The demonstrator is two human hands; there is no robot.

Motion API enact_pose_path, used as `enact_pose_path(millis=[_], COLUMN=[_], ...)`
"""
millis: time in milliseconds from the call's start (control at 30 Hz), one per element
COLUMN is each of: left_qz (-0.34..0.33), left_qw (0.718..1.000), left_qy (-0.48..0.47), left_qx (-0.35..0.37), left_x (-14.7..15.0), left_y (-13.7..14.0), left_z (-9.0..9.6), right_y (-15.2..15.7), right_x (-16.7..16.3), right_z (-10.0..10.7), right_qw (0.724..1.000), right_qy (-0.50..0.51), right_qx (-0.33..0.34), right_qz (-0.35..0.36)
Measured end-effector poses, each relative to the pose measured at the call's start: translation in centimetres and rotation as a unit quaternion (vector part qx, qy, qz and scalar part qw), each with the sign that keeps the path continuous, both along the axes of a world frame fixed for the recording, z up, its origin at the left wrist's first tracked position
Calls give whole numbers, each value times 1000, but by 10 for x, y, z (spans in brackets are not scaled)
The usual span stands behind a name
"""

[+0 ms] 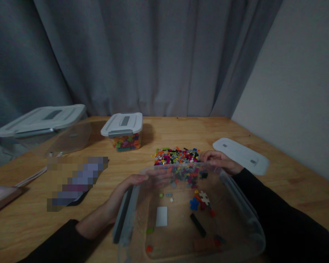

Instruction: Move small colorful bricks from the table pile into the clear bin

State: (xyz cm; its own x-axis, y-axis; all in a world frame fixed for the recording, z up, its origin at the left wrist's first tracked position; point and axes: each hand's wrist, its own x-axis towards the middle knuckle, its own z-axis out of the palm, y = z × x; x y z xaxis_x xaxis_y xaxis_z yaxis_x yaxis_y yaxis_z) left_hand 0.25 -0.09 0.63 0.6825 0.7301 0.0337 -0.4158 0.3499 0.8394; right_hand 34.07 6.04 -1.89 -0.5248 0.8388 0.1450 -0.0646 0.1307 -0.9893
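A large clear plastic box (pixel 178 252), lidless, stands in front of me with a few loose toy bricks, a blue flower-shaped piece (pixel 193 203), a white plate (pixel 161 216) and a black bar (pixel 197 225) inside. Beyond its far wall lies a pile of small colourful toy bricks (pixel 178 156). My left hand (pixel 138 179) reaches around the far left corner, its fingers stretched flat and seen blurred through the wall. At the pile's right edge is my right hand (pixel 218 160), fingers loosely bent beside the bricks; the box rim partly covers it.
A white lid (pixel 241 155) lies at the right. Back left stand a small lidded box of bricks (pixel 126 140) and a large lidded clear box (pixel 68 135). A pixelated flat item (pixel 76 182) and a pale object with a cable (pixel 2 197) are at the left. Grey curtain behind.
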Motion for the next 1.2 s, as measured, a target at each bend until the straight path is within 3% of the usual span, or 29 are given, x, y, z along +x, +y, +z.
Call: enact_pose_path(millis=[200,367,467,533,600,700,800,1000,1200], left_qz=[-4,-3,6,10,16,23,15,-1,5], left_qw=[1000,1000,1000,1000,999,999,1000,1000,1000], left_qy=[-17,4,3,12,25,27,12,4,17], left_qx=[5,14,15,15,15,12,11,14,18], left_x=[-3,-2,0,1,3,4,4,1,1], left_y=[4,2,-1,-3,-5,-6,-6,-1,-2], left_z=[-13,-5,4,8,12,14,13,4,6], right_y=[0,7,19,28,35,42,42,37,39], right_x=[1,-5,-2,6,16,26,28,19,17], right_z=[0,-6,-19,-33,-48,-67,-74,-57,-50], right_qw=[1000,989,952,897,858,835,836,845,855], right_qy=[-10,-45,-181,-294,-372,-423,-436,-430,-411], right_qx=[-14,-1,108,209,263,268,258,285,299], right_qz=[-13,-141,-224,-256,-236,-228,-209,-141,-99])
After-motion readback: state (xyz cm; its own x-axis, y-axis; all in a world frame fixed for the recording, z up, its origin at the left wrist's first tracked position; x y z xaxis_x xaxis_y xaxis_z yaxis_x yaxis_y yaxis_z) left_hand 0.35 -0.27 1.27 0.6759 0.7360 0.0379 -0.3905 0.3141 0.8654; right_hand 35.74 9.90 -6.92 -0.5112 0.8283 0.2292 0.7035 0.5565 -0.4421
